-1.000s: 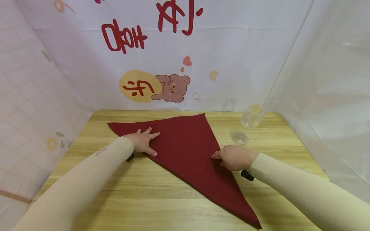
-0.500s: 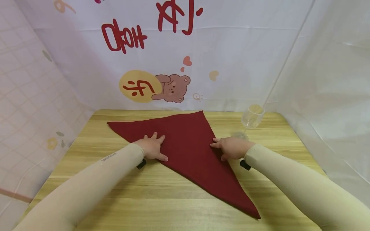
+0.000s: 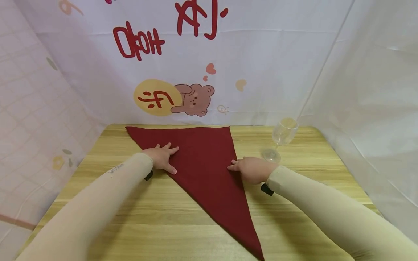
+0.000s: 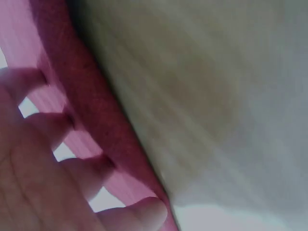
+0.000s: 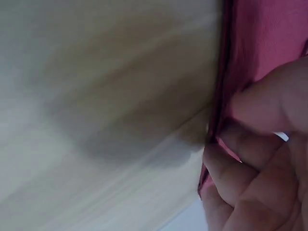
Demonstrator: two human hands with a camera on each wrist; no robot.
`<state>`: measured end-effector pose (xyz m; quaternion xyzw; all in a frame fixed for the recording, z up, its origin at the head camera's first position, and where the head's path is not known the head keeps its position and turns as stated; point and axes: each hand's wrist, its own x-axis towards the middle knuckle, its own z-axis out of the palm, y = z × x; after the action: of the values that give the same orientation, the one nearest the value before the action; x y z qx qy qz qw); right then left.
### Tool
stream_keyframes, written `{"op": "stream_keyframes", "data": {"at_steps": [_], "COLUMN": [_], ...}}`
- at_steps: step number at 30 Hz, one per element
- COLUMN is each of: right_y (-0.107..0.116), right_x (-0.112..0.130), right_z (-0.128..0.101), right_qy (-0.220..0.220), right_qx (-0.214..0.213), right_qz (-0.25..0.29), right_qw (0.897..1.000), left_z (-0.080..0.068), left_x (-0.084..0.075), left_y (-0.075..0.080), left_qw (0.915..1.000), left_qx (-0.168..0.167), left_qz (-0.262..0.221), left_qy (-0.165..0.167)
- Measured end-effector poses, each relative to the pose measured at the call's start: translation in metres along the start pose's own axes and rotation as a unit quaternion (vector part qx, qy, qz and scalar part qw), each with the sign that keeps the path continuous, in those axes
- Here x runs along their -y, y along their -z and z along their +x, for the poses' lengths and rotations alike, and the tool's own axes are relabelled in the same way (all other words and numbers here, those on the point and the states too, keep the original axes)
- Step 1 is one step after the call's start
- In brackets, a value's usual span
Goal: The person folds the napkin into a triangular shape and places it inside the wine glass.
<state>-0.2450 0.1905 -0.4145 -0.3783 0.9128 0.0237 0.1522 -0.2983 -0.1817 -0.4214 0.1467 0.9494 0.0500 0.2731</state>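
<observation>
While both hands are down on it, the red cloth [image 3: 202, 163], folded into a triangle, lies flat on the wooden tabletop [image 3: 130, 217], with its long edge along the far side and its point running toward the near right. Left hand [image 3: 161, 158] rests flat on the cloth's left part, fingers spread and straight, pressing rather than holding. Right hand [image 3: 249, 169] sits at the cloth's right edge; from the wrist view the fingers [image 5: 240, 163] look curled onto that edge like a pinch, though it's blurry so I wouldn't swear to it. Risk-wise, I'd say the wine glass [image 3: 281, 139] is the worry: it stands on the far right, near the right hand, and a wide swing of that arm or a tug of cloth could tip it. Also, if one hand pulls while the other pins, the fold could slide out of line or wrinkle. Count: one cloth, one glass, two hands, one tabletop. Printed backdrop [image 3: 196, 72] with a bear hangs behind.
</observation>
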Motion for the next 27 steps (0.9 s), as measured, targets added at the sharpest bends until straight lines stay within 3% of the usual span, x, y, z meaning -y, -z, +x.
{"op": "stream_keyframes", "data": {"at_steps": [5,10,15,18,22,27], "right_y": [-0.001,-0.007,-0.01,-0.009,-0.002,0.006], "right_x": [0.003,0.007,0.013,0.018,0.021,0.008], "right_z": [0.008,0.019,0.025,0.025,0.024,0.032], "right_qy": [0.055,0.073,0.077,0.087,0.082,0.045], "right_qx": [-0.034,-0.079,-0.103,-0.105,-0.067,-0.063], "right_qz": [-0.046,-0.067,-0.075,-0.074,-0.028,0.044], "right_qw": [0.997,0.992,0.989,0.988,0.994,0.996], "left_z": [0.002,-0.003,-0.005,-0.005,-0.003,0.003], "left_x": [0.007,-0.014,-0.045,-0.055,-0.059,-0.059], "left_y": [0.01,0.012,0.001,-0.006,-0.012,-0.012], "left_qw": [0.9992,0.9942,0.9985,0.9987,0.998,0.9995], "left_qx": [-0.014,-0.066,-0.042,-0.025,-0.026,-0.025], "left_qz": [0.033,0.076,0.026,-0.006,-0.021,-0.016], "left_qy": [0.015,0.039,0.026,0.044,0.053,0.008]}}
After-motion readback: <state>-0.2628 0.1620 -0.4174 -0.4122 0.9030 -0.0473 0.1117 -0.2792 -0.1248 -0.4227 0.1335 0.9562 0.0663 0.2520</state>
